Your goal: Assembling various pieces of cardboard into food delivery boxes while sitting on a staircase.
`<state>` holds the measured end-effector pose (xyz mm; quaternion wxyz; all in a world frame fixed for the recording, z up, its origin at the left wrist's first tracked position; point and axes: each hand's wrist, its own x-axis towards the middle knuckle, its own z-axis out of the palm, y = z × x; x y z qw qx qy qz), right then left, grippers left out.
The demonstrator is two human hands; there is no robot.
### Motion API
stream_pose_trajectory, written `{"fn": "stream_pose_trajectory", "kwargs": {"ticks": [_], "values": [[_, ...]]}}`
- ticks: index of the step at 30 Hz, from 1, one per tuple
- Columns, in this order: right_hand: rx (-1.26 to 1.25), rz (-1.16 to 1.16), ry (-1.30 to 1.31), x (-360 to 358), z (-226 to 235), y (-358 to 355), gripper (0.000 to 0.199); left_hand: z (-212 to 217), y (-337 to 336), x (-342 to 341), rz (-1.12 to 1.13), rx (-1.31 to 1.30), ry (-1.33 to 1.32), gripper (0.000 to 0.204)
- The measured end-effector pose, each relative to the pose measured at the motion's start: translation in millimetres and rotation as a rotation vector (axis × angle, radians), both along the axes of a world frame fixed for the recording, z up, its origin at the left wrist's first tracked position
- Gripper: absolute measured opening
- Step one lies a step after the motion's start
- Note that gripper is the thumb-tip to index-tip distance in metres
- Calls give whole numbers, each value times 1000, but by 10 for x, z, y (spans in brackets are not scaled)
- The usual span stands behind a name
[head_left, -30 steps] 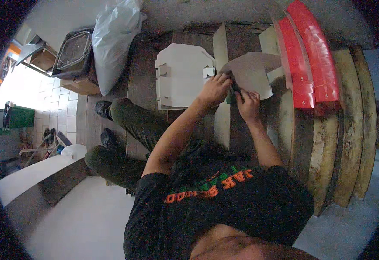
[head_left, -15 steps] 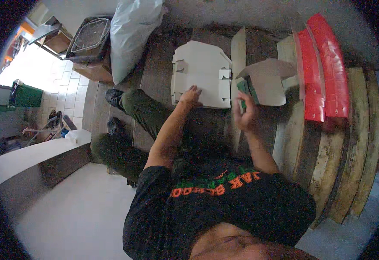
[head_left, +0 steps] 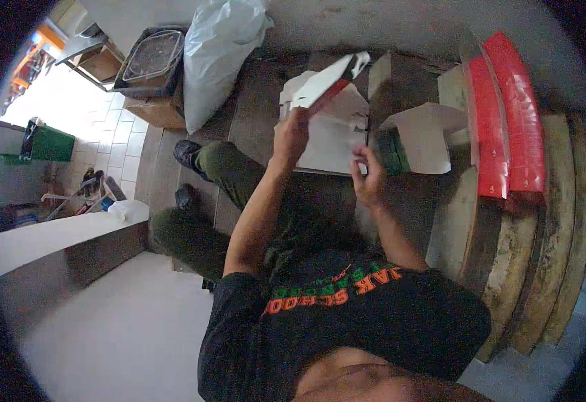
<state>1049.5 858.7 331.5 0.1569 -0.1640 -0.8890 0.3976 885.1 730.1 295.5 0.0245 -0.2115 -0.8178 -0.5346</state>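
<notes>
My left hand (head_left: 291, 139) is closed on the near edge of a folding box blank (head_left: 330, 79), a thin die-cut card, white on one face with red and dark on the other. It is lifted and tilted above a stack of flat white blanks (head_left: 326, 151) on the wooden boards. My right hand (head_left: 371, 179) hovers by the stack's near right corner, blurred, fingers bent and somewhat apart, with nothing plainly held. Just beyond it lies a small green pile (head_left: 392, 153), partly beside another pale cut card (head_left: 427, 137).
Long red stacks of folded card (head_left: 490, 127) lie at the right on worn wooden planks (head_left: 517, 254). At the far left stand a white plastic sack (head_left: 219, 63) and a black crate (head_left: 147, 63) on a carton (head_left: 156, 110). A white ledge (head_left: 65, 231) runs along the left.
The left hand has raised one blank off the stack, its red side now showing. My right hand has moved left, away from the green pile. The whole view has shifted slightly.
</notes>
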Motion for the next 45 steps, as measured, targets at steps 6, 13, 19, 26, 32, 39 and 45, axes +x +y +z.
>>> {"fn": "stream_pose_trajectory", "kwargs": {"ticks": [6, 13, 19, 26, 32, 39, 45], "values": [[-343, 124, 312, -617, 453, -68, 63, 179, -185, 436, -731, 124, 139, 41], [-122, 549, 43, -542, 889, -380, 33, 498, -489, 96, -294, 832, -1022, 43], [-560, 483, 125, -498, 737, -561, 55, 441, -623, 173, -188, 1001, -1029, 22], [194, 690, 274, -651, 843, -594, 66, 527, -631, 423, -253, 1454, -1123, 11], [342, 277, 417, -678, 611, -730, 52, 791, -584, 586, -107, 1118, -1103, 29], [277, 208, 391, -858, 937, -727, 34, 751, -541, 653, -293, 667, -490, 22], [569, 271, 587, -823, 960, -672, 22, 626, -495, 705, -19, 392, -76, 25]]}}
